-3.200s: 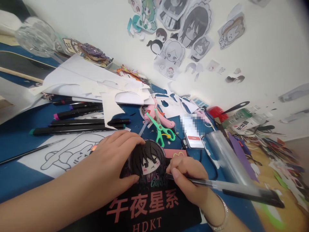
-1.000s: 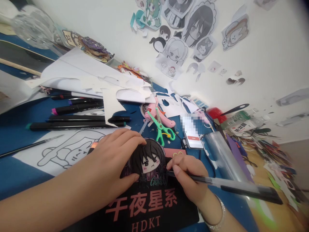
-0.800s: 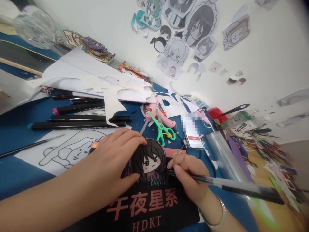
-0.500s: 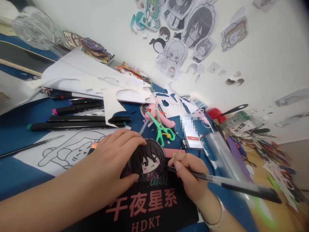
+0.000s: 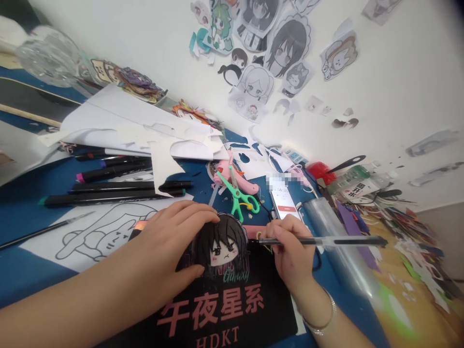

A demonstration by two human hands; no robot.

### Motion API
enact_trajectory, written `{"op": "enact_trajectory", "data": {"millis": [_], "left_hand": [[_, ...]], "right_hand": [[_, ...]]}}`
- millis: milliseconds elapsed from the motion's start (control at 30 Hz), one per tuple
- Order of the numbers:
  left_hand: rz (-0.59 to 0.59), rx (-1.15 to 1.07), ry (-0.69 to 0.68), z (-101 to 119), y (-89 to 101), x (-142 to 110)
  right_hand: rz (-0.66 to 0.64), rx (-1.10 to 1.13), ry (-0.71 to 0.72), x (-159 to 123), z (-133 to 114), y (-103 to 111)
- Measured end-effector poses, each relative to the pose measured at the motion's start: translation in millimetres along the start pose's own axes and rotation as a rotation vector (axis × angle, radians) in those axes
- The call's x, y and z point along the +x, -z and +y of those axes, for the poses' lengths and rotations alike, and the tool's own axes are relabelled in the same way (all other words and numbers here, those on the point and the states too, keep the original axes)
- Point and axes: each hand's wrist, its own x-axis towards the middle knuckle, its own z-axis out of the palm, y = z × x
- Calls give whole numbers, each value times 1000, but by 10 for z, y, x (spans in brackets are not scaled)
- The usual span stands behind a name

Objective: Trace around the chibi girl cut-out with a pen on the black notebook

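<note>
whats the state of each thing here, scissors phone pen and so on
Scissors: blades spread open
Phone: screen lit
Pen: held in right hand, nearly level
Character piece: left hand on its edge
Glue gun: lying partly under scissors
Markers: lying down

Across the upper centre of the frame, character printouts (image 5: 286,46) are stuck to a white wall (image 5: 126,43). Near the middle, green-handled scissors (image 5: 235,194) overlap a pink glue gun (image 5: 249,186), with a smartphone (image 5: 283,199) to their right. At left, black markers (image 5: 108,199) lie between white paper sheets (image 5: 108,116) and a line drawing (image 5: 81,241). A clear plastic roll (image 5: 331,246) slants down the right side, beside a purple sheet (image 5: 349,227).
</note>
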Motion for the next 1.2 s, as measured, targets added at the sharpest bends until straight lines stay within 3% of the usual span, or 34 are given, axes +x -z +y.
{"op": "enact_trajectory", "data": {"millis": [333, 500, 600, 833, 1033, 1200], "left_hand": [[-69, 58, 43, -12, 22, -58], [-132, 41, 24, -44, 83, -49], [-164, 59, 46, 37, 25, -29], [22, 130, -21, 125, -227, -130], [-34, 123, 50, -57, -90, -100], [-68, 123, 38, -49, 9, -64]], "right_hand": [[116, -26, 62, 56, -13, 17], [91, -71, 71, 55, 1, 5], [85, -103, 97, 40, -14, -16], [34, -125, 97, 14, -19, -50], [-1, -140, 65, -6, -6, -18], [-22, -132, 140, 3, -42, -9]]}}
